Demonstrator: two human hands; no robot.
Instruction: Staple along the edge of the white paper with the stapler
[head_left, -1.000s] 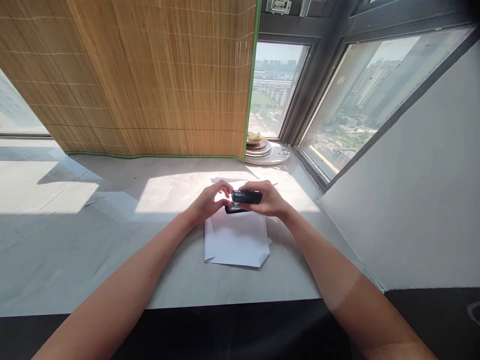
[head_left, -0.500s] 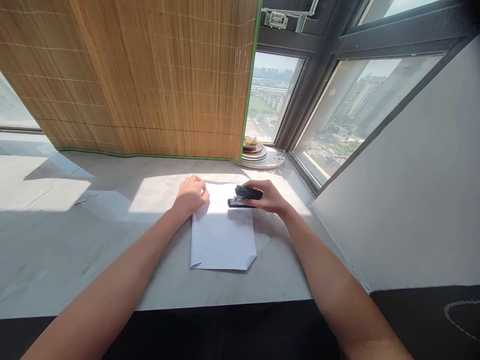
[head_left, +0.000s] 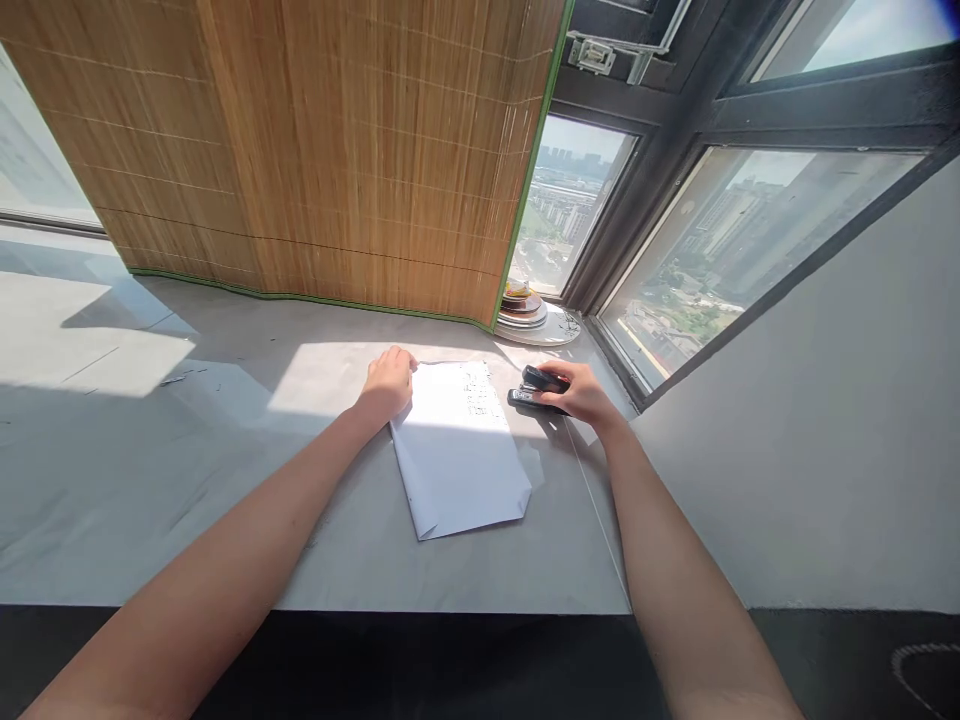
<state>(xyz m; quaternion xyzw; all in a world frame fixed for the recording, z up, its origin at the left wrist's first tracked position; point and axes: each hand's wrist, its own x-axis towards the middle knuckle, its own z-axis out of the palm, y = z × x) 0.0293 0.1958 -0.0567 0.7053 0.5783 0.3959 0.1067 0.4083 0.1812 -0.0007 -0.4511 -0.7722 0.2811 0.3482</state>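
A black stapler [head_left: 541,398] is in my right hand [head_left: 581,392], its jaws pointing left and apart at the front. It sits just right of the white paper [head_left: 465,460], clear of the sheet. My left hand [head_left: 388,385] is closed at the paper's upper left edge, fingers curled over that side; the fingertips are partly hidden. The paper lies on the pale ledge with small dark marks near its upper right and folded lower corners.
Behind the paper hangs a bamboo blind [head_left: 360,170] with a green border. Stacked plates [head_left: 525,315] stand in the window corner. A white wall [head_left: 810,420] rises on the right. Small dark scraps [head_left: 172,380] lie on the ledge [head_left: 187,500] at left.
My right hand has carried the stapler rightward off the paper, uncovering the marks at its upper right. The paper has turned slightly, its lower end swinging right. The view has shifted.
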